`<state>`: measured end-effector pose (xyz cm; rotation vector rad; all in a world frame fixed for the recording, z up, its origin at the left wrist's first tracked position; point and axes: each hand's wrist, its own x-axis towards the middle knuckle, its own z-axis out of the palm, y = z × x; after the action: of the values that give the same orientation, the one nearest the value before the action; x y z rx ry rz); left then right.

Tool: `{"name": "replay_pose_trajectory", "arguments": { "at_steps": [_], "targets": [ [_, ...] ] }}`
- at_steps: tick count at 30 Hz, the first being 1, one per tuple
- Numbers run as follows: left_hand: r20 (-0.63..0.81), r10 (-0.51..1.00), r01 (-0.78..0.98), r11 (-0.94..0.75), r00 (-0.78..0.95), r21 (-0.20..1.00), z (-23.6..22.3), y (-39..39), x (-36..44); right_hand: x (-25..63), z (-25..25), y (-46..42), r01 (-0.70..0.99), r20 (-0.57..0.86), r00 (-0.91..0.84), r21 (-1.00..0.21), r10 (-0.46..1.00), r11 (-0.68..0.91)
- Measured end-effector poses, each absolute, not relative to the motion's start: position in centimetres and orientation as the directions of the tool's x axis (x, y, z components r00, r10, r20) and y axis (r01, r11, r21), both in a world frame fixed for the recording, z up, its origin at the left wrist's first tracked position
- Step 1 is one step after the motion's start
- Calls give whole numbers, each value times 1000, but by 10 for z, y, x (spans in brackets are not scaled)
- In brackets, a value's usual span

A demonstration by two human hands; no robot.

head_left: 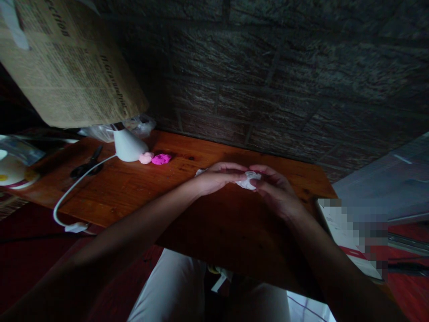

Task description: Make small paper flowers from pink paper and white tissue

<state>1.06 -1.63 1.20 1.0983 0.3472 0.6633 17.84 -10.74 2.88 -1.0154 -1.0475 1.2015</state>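
Observation:
Between the fingertips of both hands is a crumpled white lump (248,180) that looks like modelling clay, held just above the wooden table. My left hand (217,178) grips it from the left with fingers closed. From the other side, my right hand (276,190) pinches it between thumb and fingers. A second whitish piece (200,171) shows partly behind my left hand. Farther left on the table, a pale pink lump (146,157) touches a bright magenta lump (161,159), both like modelling clay.
A lamp with a white base (130,145) and newsprint-patterned shade (83,67) stands at the left, its white cable (62,192) hanging over the edge. Dark scissors (87,166) and a white tub (13,172) lie beyond. A partly pixelated box (342,232) sits right; a brick wall (251,80) rises behind.

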Motion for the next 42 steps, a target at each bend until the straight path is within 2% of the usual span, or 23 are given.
{"name": "replay_pose_trajectory", "arguments": {
  "at_steps": [4,9,17,23,31,37,42],
  "targets": [
    [44,663,-319,298,747,900,13,-15,10,179,27,-107,-216,68,89,-973,994,86],
    [42,683,-346,315,729,884,13,-16,9,180,26,-108,-157,90,39,-983,995,95],
    [12,645,-329,374,764,867,14,-15,8,182,24,-107,-143,107,-12,-984,994,104],
    [29,642,-288,303,767,908,13,-15,8,183,25,-108,-118,100,2,-988,995,99],
    [115,614,-317,231,781,920,14,-16,8,182,25,-108,-110,84,-24,-991,996,81],
    [93,630,-270,191,771,944,16,-14,6,184,26,-107,-105,36,4,-994,999,36],
    [66,670,-240,170,739,956,17,-16,7,183,24,-107,-79,58,6,-995,998,59]
  ]
}}
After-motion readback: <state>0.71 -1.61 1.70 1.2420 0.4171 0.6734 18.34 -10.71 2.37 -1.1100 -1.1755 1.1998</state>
